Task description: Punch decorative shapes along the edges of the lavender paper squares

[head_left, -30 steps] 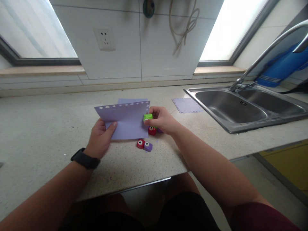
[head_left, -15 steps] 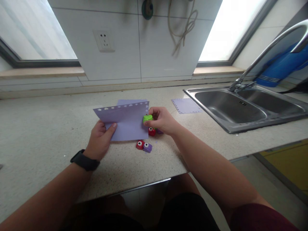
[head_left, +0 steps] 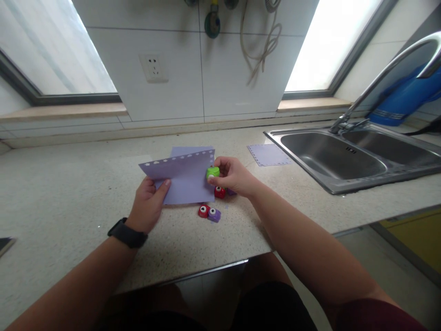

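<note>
A sheet of purple paper (head_left: 188,181) is pinched along its left side by my left hand (head_left: 149,202), thumb on top. Small punched shapes run along its top edge and begin down the right edge. My right hand (head_left: 237,177) is closed around a green craft punch (head_left: 212,172), which sits at the paper's right edge. Below the paper, a red craft punch (head_left: 203,211) and a purple craft punch (head_left: 214,214) stand side by side on the counter. Another red punch (head_left: 219,192) is just under my right hand, with more punches partly hidden behind it.
Another purple sheet (head_left: 268,155) with a punched border lies beside the steel sink (head_left: 330,158). More purple paper (head_left: 191,151) lies behind the held sheet. A faucet (head_left: 382,78) arches over the sink. A dark flat object (head_left: 6,244) shows at the left edge.
The view has tilted up slightly, so everything sits a little lower in the picture. Both hands keep their holds on the paper and the green punch, with little other visible movement.
</note>
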A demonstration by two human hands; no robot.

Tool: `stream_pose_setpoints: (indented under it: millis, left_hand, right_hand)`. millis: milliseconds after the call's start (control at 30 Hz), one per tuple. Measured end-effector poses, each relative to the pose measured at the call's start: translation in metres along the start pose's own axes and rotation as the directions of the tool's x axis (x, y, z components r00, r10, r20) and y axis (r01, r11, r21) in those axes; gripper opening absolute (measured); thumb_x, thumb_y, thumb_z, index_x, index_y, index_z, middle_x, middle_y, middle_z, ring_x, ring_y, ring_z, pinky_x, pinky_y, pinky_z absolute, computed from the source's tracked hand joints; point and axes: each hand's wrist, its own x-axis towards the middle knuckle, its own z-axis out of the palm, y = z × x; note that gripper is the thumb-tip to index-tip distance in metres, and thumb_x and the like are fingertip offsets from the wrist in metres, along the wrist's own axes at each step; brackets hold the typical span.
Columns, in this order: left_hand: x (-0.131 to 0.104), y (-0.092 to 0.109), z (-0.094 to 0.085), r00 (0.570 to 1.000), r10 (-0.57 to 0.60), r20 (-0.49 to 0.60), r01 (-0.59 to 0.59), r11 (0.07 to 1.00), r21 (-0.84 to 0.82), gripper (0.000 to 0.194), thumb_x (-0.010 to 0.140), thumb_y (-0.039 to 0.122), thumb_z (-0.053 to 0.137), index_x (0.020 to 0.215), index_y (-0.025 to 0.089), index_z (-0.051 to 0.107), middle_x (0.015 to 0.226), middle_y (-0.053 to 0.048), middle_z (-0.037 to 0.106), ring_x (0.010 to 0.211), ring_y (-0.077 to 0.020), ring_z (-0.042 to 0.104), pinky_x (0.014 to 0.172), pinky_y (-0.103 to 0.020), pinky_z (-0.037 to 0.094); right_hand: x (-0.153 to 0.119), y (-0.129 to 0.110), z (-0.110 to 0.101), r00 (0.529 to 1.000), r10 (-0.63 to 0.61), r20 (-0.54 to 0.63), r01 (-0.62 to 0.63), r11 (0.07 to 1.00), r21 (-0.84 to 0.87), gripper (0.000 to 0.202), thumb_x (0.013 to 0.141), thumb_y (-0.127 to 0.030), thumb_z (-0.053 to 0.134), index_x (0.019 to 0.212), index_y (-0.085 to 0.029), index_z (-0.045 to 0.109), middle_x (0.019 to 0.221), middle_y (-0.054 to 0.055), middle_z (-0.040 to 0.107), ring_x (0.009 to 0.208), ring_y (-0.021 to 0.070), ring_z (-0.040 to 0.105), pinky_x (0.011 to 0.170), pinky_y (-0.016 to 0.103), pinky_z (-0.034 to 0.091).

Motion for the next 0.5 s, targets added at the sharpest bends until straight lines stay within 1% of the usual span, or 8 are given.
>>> stream_pose_setpoints:
  millis: [67,200,333,500]
  left_hand:
    - [0.001,0.0,0.0,1.0,0.007,-0.021,-0.006,1.0,0.011,0.044,0.088,0.04,0.077,0.125,0.019,0.067,0.126,-0.011,0.074,0.121,-0.0285,0.067,0.114,-0.052,0.046]
    - [0.002,-0.003,-0.002,0.999,0.005,-0.051,-0.004,1.0,0.017,0.042,0.088,0.039,0.075,0.125,0.02,0.068,0.128,-0.011,0.073,0.12,-0.029,0.067,0.112,-0.052,0.047]
    - [0.004,-0.006,-0.003,0.997,-0.004,-0.074,0.005,1.0,0.005,0.04,0.089,0.037,0.074,0.125,0.021,0.068,0.127,-0.011,0.074,0.117,-0.0289,0.069,0.11,-0.052,0.049]
    - [0.004,-0.007,-0.003,0.998,0.003,-0.067,-0.003,1.0,0.001,0.041,0.09,0.036,0.072,0.128,0.021,0.067,0.129,-0.011,0.073,0.118,-0.0278,0.069,0.111,-0.051,0.049]
  right_hand:
    - [0.001,0.001,-0.001,1.0,-0.001,0.008,0.002,1.0,-0.014,0.036,0.069,-0.029,0.089,0.092,-0.02,0.063,0.079,-0.002,0.065,0.068,0.0113,0.06,0.064,0.028,0.05]
    - [0.002,-0.002,-0.004,0.999,0.014,-0.033,-0.015,1.0,-0.02,0.037,0.072,-0.031,0.087,0.101,-0.02,0.068,0.086,0.001,0.068,0.076,0.0144,0.065,0.074,0.031,0.055]
    - [0.004,-0.002,-0.01,0.995,-0.007,-0.098,0.008,1.0,0.008,0.035,0.074,-0.035,0.087,0.102,-0.023,0.069,0.1,0.005,0.072,0.089,0.0186,0.069,0.085,0.036,0.058]
    - [0.007,0.004,-0.016,0.986,-0.052,-0.158,0.056,0.998,0.022,0.031,0.079,-0.039,0.084,0.102,-0.024,0.071,0.099,0.004,0.07,0.088,0.0184,0.067,0.088,0.037,0.057]
